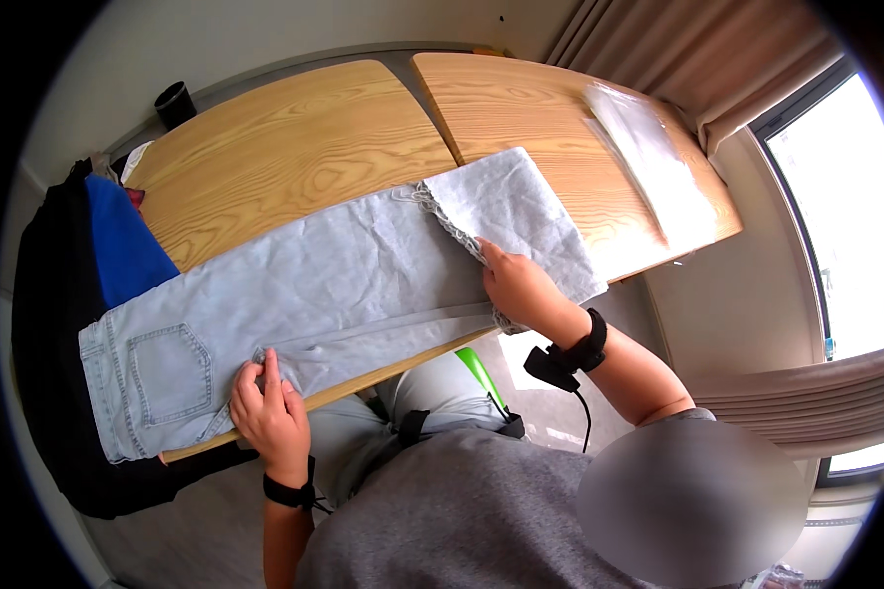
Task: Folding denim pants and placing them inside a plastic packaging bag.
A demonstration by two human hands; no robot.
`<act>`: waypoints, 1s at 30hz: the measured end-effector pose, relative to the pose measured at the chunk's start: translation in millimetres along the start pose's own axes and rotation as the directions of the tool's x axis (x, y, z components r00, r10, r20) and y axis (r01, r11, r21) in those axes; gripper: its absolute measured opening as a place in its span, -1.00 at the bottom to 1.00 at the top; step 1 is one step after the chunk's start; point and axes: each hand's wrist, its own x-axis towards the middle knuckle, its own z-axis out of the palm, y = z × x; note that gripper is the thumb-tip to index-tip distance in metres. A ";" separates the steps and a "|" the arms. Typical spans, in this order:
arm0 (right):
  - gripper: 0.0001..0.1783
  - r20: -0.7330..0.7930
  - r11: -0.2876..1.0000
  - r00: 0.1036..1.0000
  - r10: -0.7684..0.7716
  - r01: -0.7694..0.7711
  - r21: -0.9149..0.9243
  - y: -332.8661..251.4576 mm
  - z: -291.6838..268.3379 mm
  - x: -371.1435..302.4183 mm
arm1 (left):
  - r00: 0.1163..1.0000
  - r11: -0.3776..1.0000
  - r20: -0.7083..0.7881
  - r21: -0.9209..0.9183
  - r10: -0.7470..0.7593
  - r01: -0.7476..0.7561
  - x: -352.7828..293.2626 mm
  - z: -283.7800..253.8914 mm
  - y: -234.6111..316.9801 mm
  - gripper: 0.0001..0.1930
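A pair of light blue jeans (pixel 314 270) lies lengthwise along the table, folded in half, with its waistband and stitched back pocket at the left. At the right, the leg ends are turned back over the legs, and their frayed hem shows as a ragged line. My right hand (pixel 523 290) is closed on the folded-back hem near the table's front edge. My left hand (pixel 271 412) is at the near edge by the crotch, its fingertips gathering the bunched denim, with the index finger straighter than the others.
Two wooden tables (pixel 295 147) meet with a narrow gap between them. Clear plastic bags (pixel 648 162) lie at the far right. Black and blue clothing (pixel 118 240) hangs over the left end. A dark bin (pixel 175 105) stands behind. Curtains (pixel 697 59) and a window are on the right.
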 end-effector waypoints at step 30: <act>-0.44 -0.021 0.798 0.873 0.488 -0.436 0.415 105.7 -54.6 -29.5 | 1.000 0.999 0.014 0.043 -0.027 0.027 2.4 -1.0 4.3 -0.62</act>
